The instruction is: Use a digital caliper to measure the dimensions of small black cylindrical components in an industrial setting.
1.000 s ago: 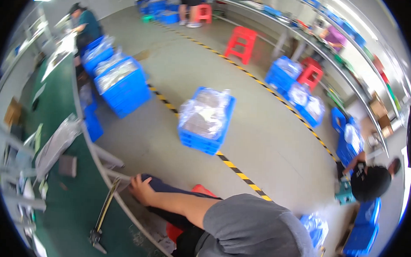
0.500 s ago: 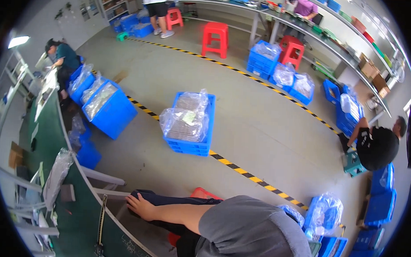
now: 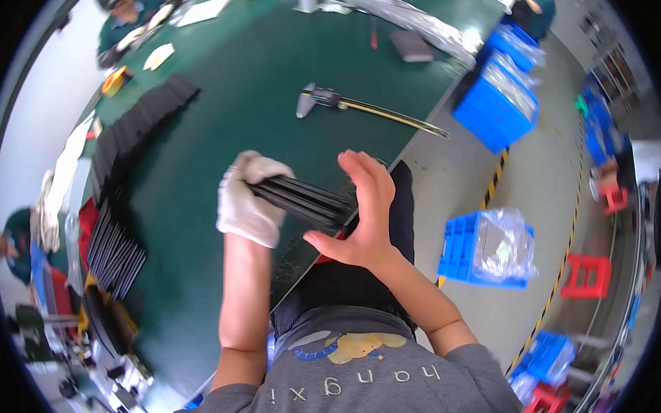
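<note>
My left hand (image 3: 252,196), in a white glove, is closed around one end of a stack of thin black strips (image 3: 305,200) above the green table. The stack's other end points towards my right hand (image 3: 366,219), which is bare, with thumb and fingers spread wide around that end. Whether the right palm touches the strips, I cannot tell. Beyond my hands a digital caliper (image 3: 323,97) lies on the table. To the left are a long row of black pieces (image 3: 140,131) and a fanned group of black strips (image 3: 114,253).
The green table (image 3: 224,115) has a curved-looking edge at my right. A dark small block (image 3: 411,46) and a plastic-wrapped bundle (image 3: 417,24) lie at its far side. Blue crates (image 3: 498,103) and a red stool (image 3: 586,276) stand on the floor. Co-workers sit across the table.
The view has swung from the floor and crates to the table. The bare hand that rested on the dark trousers is now raised and spread; the gloved left hand with black strips has come into view.
</note>
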Available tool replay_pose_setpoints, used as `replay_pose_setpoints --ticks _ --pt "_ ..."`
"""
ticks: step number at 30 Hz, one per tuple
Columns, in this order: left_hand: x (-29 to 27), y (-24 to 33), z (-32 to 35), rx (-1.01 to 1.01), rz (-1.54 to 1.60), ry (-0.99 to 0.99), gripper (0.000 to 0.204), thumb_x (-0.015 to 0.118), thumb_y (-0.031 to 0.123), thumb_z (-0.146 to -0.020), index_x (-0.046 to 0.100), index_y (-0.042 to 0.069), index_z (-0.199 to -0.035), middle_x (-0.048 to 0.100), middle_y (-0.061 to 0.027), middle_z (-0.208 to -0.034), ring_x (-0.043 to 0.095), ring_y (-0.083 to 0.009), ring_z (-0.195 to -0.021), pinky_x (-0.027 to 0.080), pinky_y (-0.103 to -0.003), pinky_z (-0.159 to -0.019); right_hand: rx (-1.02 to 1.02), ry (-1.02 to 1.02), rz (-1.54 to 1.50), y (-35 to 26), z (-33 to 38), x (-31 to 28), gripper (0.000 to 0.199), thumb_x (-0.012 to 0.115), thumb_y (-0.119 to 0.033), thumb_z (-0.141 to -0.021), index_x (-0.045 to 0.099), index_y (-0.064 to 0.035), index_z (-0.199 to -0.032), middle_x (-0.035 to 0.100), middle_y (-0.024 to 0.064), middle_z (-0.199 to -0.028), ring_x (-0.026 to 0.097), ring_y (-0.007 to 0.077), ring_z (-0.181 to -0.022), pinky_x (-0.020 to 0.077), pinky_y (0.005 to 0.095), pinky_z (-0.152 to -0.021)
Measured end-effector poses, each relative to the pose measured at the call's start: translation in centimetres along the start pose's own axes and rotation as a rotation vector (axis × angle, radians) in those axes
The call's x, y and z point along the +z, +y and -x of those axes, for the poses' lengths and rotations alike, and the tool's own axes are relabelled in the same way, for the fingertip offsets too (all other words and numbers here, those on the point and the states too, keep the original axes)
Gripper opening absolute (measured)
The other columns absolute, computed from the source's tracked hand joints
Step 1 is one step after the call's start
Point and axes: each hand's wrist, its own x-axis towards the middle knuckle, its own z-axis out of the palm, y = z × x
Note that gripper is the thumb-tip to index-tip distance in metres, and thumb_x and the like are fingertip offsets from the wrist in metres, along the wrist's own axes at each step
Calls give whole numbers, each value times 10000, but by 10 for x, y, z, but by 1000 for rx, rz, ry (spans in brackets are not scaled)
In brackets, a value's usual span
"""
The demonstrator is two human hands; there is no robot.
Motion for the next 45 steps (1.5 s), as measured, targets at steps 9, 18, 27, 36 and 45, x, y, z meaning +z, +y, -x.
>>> replay_pose_setpoints --ticks 9,18,27,36,45 --pt "-45 -33 22 -92 137 136 121 480 124 -857 476 76 -746 478 -6 -638 466 -137 -579 428 -269 -576 -142 -33 -307 -23 -23 38 185 678 -186 -631 649 -119 -802 609 81 -1010 555 257 -965 284 438 -966" --pt "-69 8 56 -669 -243 -70 376 331 406 -912 534 93 -960 562 -23 -894 548 -157 -831 438 -281 -724 -91 -463 -375 -21 -49 53 164 694 -115 -691 561 -115 -594 660 4 -903 590 186 -891 291 443 -957" --pt "-34 11 23 761 -1655 -628 386 645 88 -676 524 29 -1038 555 -119 -878 556 -234 -743 472 -337 -670 -163 -448 -254 -27 -63 45 638 749 -321 -643 531 -93 -1198 503 128 -1228 501 286 -1085 303 408 -952" --pt "19 18 28 395 -1278 -601 96 483 3 -886 509 13 -979 557 -55 -837 566 -129 -772 466 -280 -719 199 -361 281 102 -105 10 597 729 -368 -678 552 -43 -1146 533 152 -1116 508 322 -1038 418 397 -862" --pt "14 14 27 290 -1183 -539 110 541 2 -874 546 11 -984 575 -15 -820 560 -61 -712 460 -195 -641 16 -336 574 135 -88 53 417 678 -340 -735 562 -68 -1029 516 94 -968 495 280 -931 384 382 -788"
